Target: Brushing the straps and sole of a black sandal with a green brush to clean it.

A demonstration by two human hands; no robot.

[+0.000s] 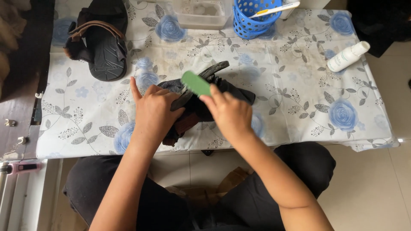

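Observation:
A black sandal (222, 87) lies tilted on its side at the middle of the table, near the front edge. My left hand (152, 113) grips it from the left, index finger raised. My right hand (229, 113) holds a green brush (196, 83) pressed against the sandal's upper part. The sandal's lower half is hidden behind both hands.
A second black sandal with a brown strap (102, 38) lies sole-up at the back left. A clear plastic tub (201, 13), a blue basket (252, 17) and a white bottle (347, 56) stand along the back and right. A flowered cloth (299, 85) covers the table.

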